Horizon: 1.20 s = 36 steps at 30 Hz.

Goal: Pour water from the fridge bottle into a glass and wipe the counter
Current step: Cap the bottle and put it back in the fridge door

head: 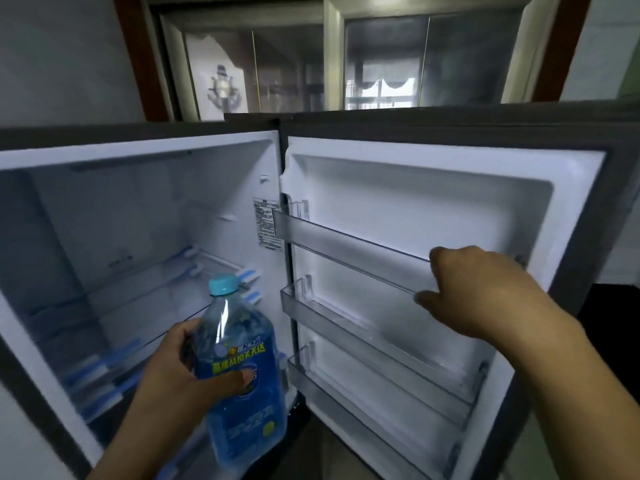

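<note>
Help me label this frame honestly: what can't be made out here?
Head view:
Water bottle: label print blurred; water level unclear through the label.
Left hand: fingers mostly hidden behind the bottle; only the thumb shows.
Right hand gripping the door shelf: fingertips hidden by its own knuckles.
Fridge shelves: lower ones motion-blurred, cut by the bottom edge.

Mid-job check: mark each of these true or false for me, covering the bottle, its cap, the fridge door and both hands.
1. The left hand grips the water bottle. True.
2. The bottle's cap is off. False: the light-blue cap is on.
3. The fridge door is shut. False: it stands open.
4. The right hand has its fingers curled over the upper door shelf. True.
5. The lower door shelves hold jars. False: they look empty.
</note>
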### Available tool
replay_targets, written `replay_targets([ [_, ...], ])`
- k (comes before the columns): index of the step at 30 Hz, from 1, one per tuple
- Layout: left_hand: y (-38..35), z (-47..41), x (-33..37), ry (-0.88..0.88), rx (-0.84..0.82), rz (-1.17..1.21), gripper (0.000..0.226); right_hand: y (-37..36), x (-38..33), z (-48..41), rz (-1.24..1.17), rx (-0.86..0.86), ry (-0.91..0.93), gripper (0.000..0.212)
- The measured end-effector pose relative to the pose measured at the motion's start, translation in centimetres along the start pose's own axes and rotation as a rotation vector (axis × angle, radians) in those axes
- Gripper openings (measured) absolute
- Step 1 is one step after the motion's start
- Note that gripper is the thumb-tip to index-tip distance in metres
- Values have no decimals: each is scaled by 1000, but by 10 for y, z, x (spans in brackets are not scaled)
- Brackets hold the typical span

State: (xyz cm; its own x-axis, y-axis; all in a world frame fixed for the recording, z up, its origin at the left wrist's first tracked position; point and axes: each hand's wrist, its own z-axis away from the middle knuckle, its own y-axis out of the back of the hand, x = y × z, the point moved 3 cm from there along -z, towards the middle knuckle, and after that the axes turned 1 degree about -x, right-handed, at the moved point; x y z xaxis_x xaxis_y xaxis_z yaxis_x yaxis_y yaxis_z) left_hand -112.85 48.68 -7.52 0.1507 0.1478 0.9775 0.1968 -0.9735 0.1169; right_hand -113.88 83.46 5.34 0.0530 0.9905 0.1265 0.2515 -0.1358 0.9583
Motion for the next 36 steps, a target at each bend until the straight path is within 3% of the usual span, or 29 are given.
replay_targets([
  [4,-18,-15,-7,-6,71,-28,86,-13,-22,-64,-137,12,167,43],
  [8,-13,-40,-4,-40,161,-73,90,-30,-54,-125,-83,74,292,51],
  [16,19,-157,-5,-114,347,-112,69,-59,-26,-174,47,288,329,46],
  [26,50,-333,-55,-177,540,-229,81,-75,7,-199,-39,319,324,51],
  [36,57,-411,-109,-173,532,-405,67,-81,17,-211,-132,302,237,55],
])
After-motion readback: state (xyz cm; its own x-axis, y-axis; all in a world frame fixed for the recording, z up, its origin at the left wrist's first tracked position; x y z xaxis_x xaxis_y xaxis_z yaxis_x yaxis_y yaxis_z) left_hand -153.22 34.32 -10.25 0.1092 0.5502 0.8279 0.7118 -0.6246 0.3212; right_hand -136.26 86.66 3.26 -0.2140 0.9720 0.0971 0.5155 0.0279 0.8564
